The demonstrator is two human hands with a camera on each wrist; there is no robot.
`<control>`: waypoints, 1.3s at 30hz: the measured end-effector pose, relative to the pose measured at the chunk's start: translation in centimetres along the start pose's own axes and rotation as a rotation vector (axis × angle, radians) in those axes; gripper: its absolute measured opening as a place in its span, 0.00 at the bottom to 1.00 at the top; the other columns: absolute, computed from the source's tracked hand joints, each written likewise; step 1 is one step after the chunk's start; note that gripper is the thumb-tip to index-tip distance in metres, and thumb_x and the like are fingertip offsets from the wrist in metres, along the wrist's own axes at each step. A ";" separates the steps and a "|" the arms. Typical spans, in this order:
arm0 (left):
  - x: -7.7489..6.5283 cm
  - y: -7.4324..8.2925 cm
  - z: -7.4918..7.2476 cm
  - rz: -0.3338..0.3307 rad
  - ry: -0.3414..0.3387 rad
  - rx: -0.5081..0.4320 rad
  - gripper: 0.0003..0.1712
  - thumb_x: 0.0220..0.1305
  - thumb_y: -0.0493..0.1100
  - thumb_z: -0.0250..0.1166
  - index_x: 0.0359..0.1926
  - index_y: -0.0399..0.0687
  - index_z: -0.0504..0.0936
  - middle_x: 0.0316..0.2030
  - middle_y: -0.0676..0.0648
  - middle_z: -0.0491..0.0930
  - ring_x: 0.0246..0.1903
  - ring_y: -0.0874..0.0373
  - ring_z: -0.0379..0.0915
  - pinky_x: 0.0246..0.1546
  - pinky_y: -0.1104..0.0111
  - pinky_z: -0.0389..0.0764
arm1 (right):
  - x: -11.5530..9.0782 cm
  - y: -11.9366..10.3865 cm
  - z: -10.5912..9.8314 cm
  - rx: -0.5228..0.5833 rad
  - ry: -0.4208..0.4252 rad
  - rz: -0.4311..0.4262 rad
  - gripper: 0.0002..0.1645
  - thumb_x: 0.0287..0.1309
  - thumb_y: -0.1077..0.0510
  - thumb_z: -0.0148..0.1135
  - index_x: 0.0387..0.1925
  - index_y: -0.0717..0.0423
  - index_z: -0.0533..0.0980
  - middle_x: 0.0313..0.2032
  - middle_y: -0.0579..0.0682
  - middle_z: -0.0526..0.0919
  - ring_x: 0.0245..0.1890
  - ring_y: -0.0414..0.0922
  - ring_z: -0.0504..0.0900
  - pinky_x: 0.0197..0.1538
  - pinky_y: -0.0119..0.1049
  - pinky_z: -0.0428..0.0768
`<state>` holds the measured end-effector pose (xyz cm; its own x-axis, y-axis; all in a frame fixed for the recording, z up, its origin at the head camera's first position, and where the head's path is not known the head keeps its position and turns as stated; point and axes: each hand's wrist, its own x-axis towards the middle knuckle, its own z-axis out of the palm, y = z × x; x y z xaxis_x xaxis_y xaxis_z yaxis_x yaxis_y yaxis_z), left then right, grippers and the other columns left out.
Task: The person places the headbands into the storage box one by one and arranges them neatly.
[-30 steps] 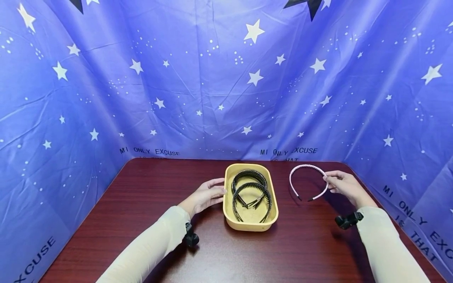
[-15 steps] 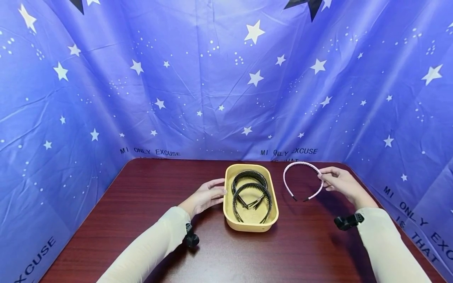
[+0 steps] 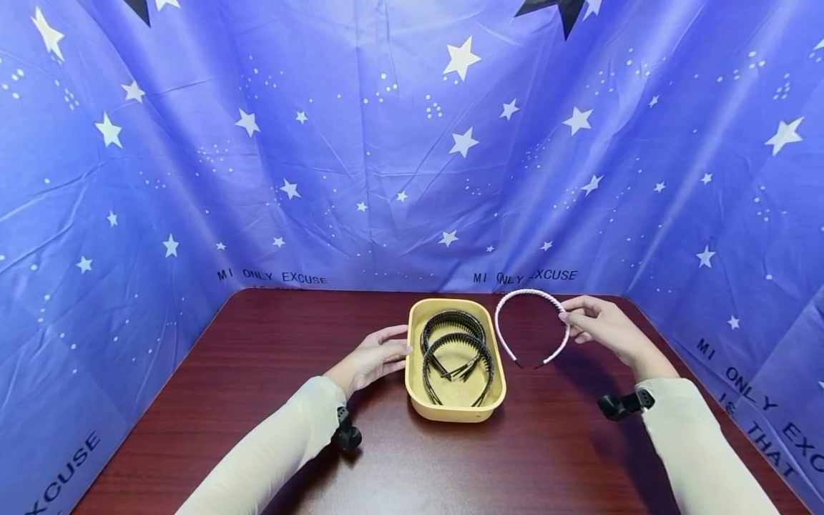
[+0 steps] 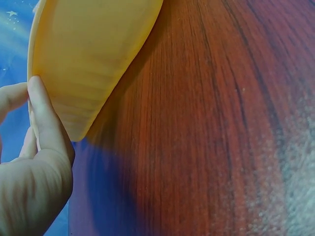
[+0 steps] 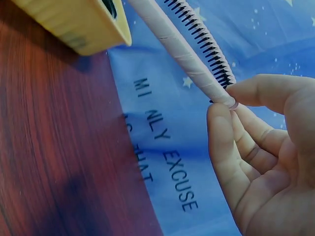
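A pale pink headband with dark tips and dark inner teeth is held up just right of the yellow plastic bin. My right hand pinches it by its right side between thumb and fingers. In the right wrist view the wrapped headband runs up and left from the fingertips. Several black toothed headbands lie overlapping inside the bin. Against the bin's left side rests my left hand, its fingers fairly straight. The left wrist view shows those fingertips touching the bin's wall.
A dark red wood-grain table lies under everything. Blue star-printed cloth hangs behind it and on both sides, close to the table's edges. Black wrist cameras are strapped over both cream sleeves.
My right hand has carried the pink headband left and slightly up, from well right of the bin to close beside its rim. The left hand and the bin have stayed in place.
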<state>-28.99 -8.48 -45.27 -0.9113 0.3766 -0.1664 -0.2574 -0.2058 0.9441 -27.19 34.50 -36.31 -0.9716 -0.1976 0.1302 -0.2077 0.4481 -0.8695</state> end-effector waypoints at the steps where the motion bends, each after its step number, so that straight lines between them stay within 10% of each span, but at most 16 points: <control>1: 0.0 0.0 0.0 0.000 -0.001 0.001 0.37 0.65 0.29 0.63 0.73 0.40 0.62 0.61 0.30 0.72 0.52 0.47 0.78 0.55 0.59 0.81 | 0.0 -0.2 0.2 -0.005 -0.001 -0.002 0.21 0.68 0.61 0.60 0.55 0.74 0.71 0.30 0.46 0.82 0.31 0.44 0.82 0.35 0.37 0.86; 39: -0.1 0.2 -0.1 -0.005 0.007 -0.005 0.36 0.65 0.28 0.63 0.72 0.40 0.63 0.59 0.33 0.74 0.49 0.49 0.79 0.54 0.59 0.81 | 0.6 -2.0 7.9 0.077 -0.058 -0.023 0.20 0.65 0.60 0.65 0.53 0.70 0.73 0.32 0.59 0.82 0.30 0.47 0.82 0.34 0.47 0.87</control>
<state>-28.99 -8.62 -45.11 -0.9123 0.3712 -0.1731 -0.2636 -0.2087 0.9418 -26.43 26.59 -38.31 -0.9580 -0.2583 0.1247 -0.2183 0.3745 -0.9012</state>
